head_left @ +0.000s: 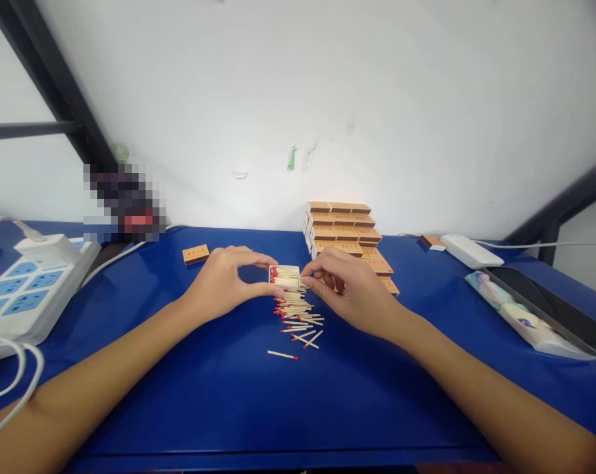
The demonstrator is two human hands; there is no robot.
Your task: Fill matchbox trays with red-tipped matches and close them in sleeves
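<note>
Blue table (228, 395) carried everything; places below are given vs. the matchbox tray (284, 276). White power strip (26, 289) sat far left of the tray, w/ a cable looping nearer the person. Stack of matchboxes (344, 230) stood just behind & right of the tray, stepping down toward it. Left hand (223, 280) was at the tray's left end, pinching it w/ thumb on the near edge & forefinger on the far edge. Right hand (352, 289) was at the tray's right end, fingertips bunched together & touching it; whether they gripped tray or matches, can't tell. Tray lay flat btwn the two hands, long axis left-right, red heads toward the left hand; both hands abt equally near. Loose matches (298, 316) lay heaped against the tray's near side, mostly parallel to it. A single match (282, 355) lay apart, nearer the person than the tray.
</note>
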